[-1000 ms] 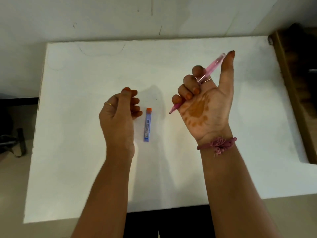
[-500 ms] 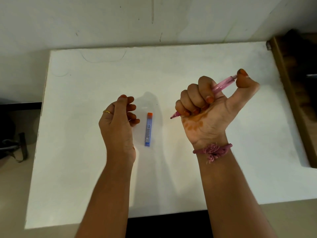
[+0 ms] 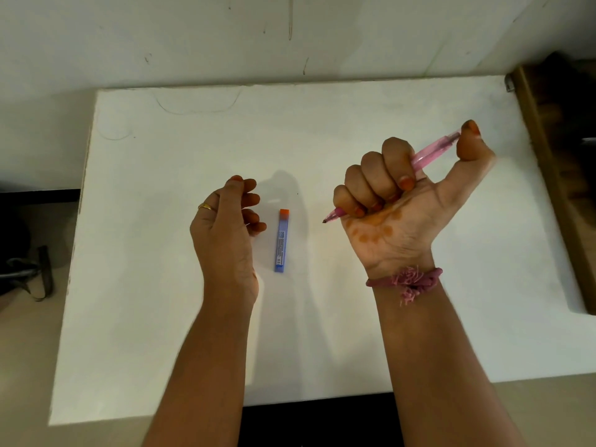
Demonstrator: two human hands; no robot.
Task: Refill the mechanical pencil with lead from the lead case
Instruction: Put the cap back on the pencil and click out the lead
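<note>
White tabletop point(image 3: 322, 130) fills most of the view, pale wall behind, w/ a dark wooden edge point(image 3: 545, 175) at far right and some dark gear on the floor at far left.

Going L to R: left hand point(image 3: 229, 233) hovers above the table, fingers loosely curled toward the palm, thumb up, gold ring point(image 3: 205, 206) on one finger. It holds nothing as far as can be seen; whether the fingertips touch the palm I can't tell.

Just beside it, to its right, the lead case point(image 3: 281, 241) lies flat on the table: slim blue body, orange cap at the far end, long axis running away from the person, near-parallel to the forearms. Untouched, cap on.

Next over, the right hand point(image 3: 396, 208) is fisted tight around the pink mechanical pencil point(image 3: 432, 150), palm facing the camera, pink thread band point(image 3: 409, 282) at the wrist. Pencil runs diagonal: tip pokes out of the bottom of the fist, aimed down-left toward the case; back end goes up-right, thumb pad pressed on the push-button end.

Key relation: the case sits btwn the two hands but clearly nearer the left, whose fingers are almost alongside its upper half. Right is occupied w/ the pencil. So prob. the left hand does the pickup, reaching a short way right and down and gripping across the narrow width, orange cap kept free for opening.
</note>
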